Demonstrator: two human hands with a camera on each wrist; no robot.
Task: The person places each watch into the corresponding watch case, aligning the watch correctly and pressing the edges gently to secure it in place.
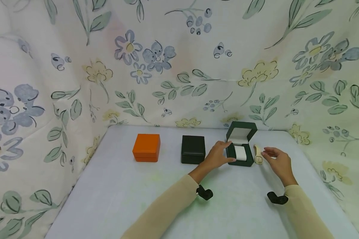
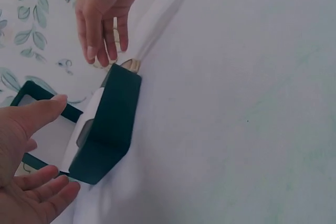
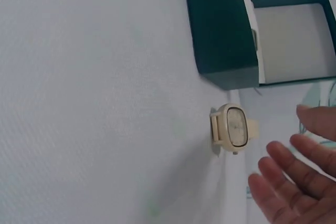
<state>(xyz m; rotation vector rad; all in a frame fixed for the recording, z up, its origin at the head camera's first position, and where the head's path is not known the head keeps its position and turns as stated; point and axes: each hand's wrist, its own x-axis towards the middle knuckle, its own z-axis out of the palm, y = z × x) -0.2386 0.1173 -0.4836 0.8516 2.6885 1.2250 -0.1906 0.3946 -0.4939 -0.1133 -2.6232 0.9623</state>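
A dark green watch box stands with its lid raised at the right back of the table, a white cushion inside it. My left hand is at the box's left side, fingers and thumb spread around the near left corner; in the left wrist view the green wall lies beside those fingertips. Just right of the box rests a cream-gold wristwatch, its squarish face turned up in the right wrist view. My right hand hovers right beside the watch, fingers loosely bent with nothing between them.
Left of the green box sits a closed black box, and farther left a closed orange box. A white cloth covers the table. Behind it hangs a floral curtain. Both wrists carry small black cameras.
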